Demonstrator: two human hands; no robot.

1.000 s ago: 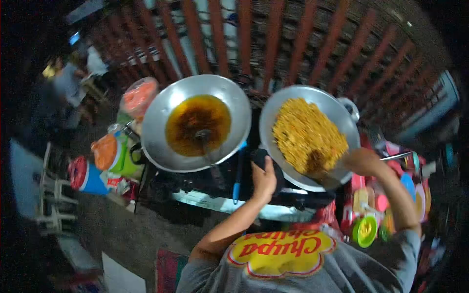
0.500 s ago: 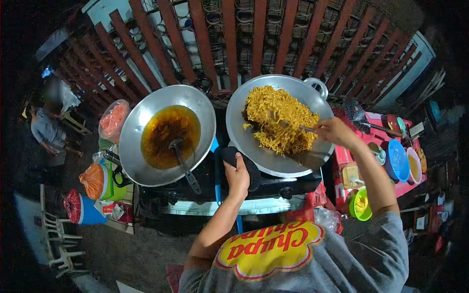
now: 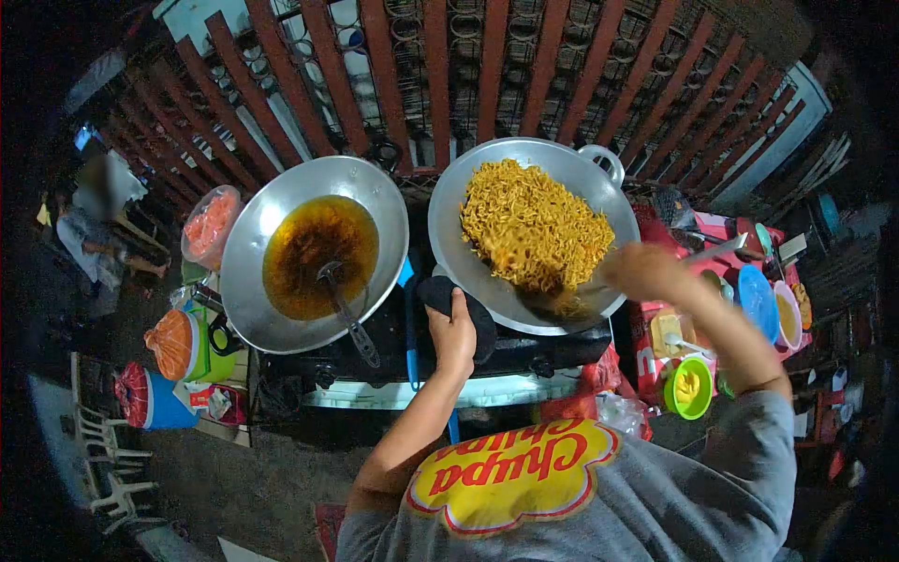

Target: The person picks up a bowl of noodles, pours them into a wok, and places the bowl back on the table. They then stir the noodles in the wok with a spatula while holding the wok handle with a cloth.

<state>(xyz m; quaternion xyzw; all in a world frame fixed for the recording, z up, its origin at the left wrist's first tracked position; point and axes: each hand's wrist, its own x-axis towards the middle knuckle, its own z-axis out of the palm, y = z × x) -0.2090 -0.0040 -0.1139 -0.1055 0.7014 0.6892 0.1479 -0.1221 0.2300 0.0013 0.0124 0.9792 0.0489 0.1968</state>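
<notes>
Both hands work the right-hand wok (image 3: 446, 211): the left hand (image 3: 454, 332) clamps a dark cloth (image 3: 429, 292) on its near rim; the blurred right hand (image 3: 646, 272) clenches a spatula (image 3: 721, 248), its length slanting down-left into the noodles (image 3: 534, 220), which lie just left of that grip.

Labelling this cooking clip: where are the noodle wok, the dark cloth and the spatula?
noodle wok (image 3: 446, 215): head view, bare left wall.
dark cloth (image 3: 433, 292): head view, end beside left hand (image 3: 454, 339).
spatula (image 3: 726, 247): head view, handle beyond right hand (image 3: 646, 272).
</notes>
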